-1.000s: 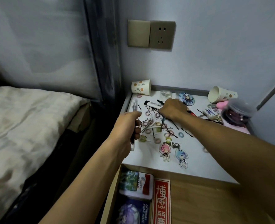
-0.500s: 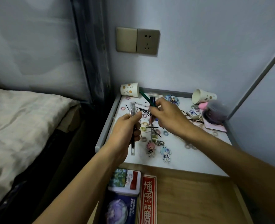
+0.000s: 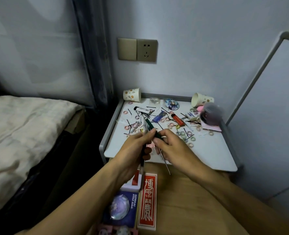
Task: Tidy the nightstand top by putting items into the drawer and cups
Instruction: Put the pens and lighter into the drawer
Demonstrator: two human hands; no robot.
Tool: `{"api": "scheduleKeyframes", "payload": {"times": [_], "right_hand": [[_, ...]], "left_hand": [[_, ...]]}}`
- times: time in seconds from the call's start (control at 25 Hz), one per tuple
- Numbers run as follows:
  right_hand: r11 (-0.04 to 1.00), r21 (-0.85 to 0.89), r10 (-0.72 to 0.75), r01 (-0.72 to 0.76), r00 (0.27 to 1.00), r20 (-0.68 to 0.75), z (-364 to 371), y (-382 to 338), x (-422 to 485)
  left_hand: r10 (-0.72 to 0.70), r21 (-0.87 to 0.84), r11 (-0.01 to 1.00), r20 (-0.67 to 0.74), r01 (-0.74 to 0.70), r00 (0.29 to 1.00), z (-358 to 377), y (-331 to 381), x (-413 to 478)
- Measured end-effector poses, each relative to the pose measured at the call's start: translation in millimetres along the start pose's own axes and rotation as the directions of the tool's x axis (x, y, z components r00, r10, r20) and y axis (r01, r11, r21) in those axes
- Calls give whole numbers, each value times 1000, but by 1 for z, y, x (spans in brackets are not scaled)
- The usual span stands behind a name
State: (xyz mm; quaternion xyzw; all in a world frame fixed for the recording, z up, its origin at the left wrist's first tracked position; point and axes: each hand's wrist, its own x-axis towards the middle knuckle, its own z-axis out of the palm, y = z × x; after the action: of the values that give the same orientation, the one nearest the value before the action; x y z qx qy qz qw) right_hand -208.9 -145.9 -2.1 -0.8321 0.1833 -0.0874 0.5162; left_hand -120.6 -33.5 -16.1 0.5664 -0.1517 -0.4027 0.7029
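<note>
Bunching pens above the nightstand [image 3: 208,150] front edge.
Curling the left hand [image 3: 133,150] round a pen bundle [image 3: 142,161], pinching a dark green pen [image 3: 149,125] in the right hand [image 3: 171,146] to add it, likely for one drop into the open drawer [image 3: 182,192] below.

We see our left hand [image 3: 133,150] gripping pens [image 3: 142,159] and our right hand [image 3: 171,147] pinching a green pen [image 3: 150,127] right against them, both held above the front edge of the white nightstand [image 3: 208,155]. Behind the hands, the top is strewn with hair ties [image 3: 189,133], black hairpins [image 3: 149,114], a blue lighter [image 3: 159,118] and a red lighter [image 3: 178,120]. A paper cup [image 3: 132,94] lies on its side in the back left corner and a second cup [image 3: 202,100] in the back right, and below the hands the drawer [image 3: 182,200] stands open, holding a red box [image 3: 148,200] beside a blue box [image 3: 121,207].
</note>
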Motion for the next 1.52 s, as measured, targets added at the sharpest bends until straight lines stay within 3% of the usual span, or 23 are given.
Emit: {"api": "scheduleKeyframes", "payload": {"times": [0.24, 0.48, 0.64, 0.76, 1.04, 1.2, 1.44, 1.52], "right_hand": [[960, 260, 73, -103, 990, 123, 21, 14, -34], [911, 365, 197, -190, 980, 19, 23, 39, -24], [808, 541, 226, -233, 971, 81, 19, 45, -12], [745, 617, 218, -251, 967, 131, 19, 49, -8], [714, 664, 245, -221, 968, 59, 11, 56, -2], [757, 616, 294, -218, 956, -23, 10, 58, -1], [882, 393, 393, -261, 867, -306, -25, 69, 59], [908, 311, 379, -280, 865, -328, -22, 68, 62]], "left_hand": [[-110, 12, 994, 37, 110, 993, -16, -20, -24], [-134, 21, 991, 23, 134, 991, -22, -27, -11], [-169, 90, 984, 149, 157, 974, -16, -24, -11], [-187, 126, 978, 155, 168, 970, -11, -25, -10], [-196, 189, 967, 138, 168, 971, -3, -26, -5], [-197, 300, 936, 5, 186, 980, -2, -27, -2], [-138, 125, 978, -217, 168, 966, -18, -18, 4], [-135, 73, 985, -251, 158, 959, -22, -13, 4]]}}
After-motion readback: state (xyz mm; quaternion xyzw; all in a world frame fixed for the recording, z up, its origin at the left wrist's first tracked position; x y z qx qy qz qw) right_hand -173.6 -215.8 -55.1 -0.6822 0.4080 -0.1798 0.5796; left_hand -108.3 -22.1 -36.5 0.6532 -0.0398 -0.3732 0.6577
